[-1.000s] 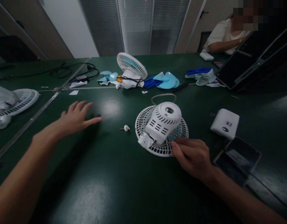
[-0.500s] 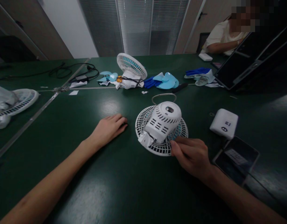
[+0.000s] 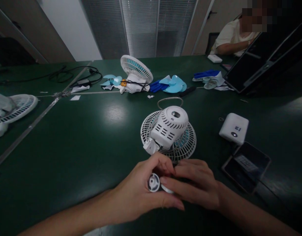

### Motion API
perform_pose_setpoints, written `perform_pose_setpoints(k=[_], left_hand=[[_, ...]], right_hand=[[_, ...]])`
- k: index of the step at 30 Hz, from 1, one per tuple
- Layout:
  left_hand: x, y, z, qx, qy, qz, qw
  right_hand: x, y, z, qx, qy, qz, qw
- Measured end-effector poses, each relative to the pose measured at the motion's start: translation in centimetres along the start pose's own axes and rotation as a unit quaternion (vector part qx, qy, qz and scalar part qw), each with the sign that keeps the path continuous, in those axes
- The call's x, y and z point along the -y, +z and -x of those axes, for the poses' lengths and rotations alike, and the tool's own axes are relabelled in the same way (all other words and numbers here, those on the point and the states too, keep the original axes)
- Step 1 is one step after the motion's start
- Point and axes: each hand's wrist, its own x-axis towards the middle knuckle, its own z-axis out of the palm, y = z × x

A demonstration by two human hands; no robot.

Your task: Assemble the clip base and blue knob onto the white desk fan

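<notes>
Close in front of me, my left hand [image 3: 138,193] curls around a small white plastic knob [image 3: 153,182], whose hollow underside with a central post faces up. My right hand [image 3: 197,183] meets it there, its fingers closed on a second small white round piece [image 3: 167,188], mostly hidden by the fingers. Just beyond both hands a white fan [image 3: 169,131] lies face down on its grille, motor housing upward. Its cable loops behind it, and light blue blades show through the grille.
Farther back stand another fan [image 3: 136,75], loose blue fan blades [image 3: 174,84] and gloves [image 3: 208,75]. A white power bank [image 3: 234,128] and a dark phone-like device [image 3: 246,167] lie right. Part of a third fan [image 3: 15,106] shows left. A person [image 3: 234,37] sits behind a black case [image 3: 264,55].
My left hand has come off the table and moved right, toward me. My right hand has left the fan's grille and joined it. Small white pieces now show between them.
</notes>
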Motion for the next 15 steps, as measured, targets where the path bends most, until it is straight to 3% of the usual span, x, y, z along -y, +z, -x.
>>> perform_pose_setpoints(k=[4,9,15], left_hand=[[0.1,-1.2,0.2,-0.016,-0.004,0.055,0.998],[-0.7,-2.6,0.0,-0.085,0.059,0.181,0.978],[-0.1,-4.1,-0.2,-0.167,0.080,0.111,0.976]], right_hand=[[0.3,-0.2,-0.2,-0.048,0.055,0.021,0.997],[-0.4,-0.6,0.1,-0.082,0.152,0.003,0.985],[-1.4,-0.4,0.5,-0.079,0.176,-0.025,0.981]])
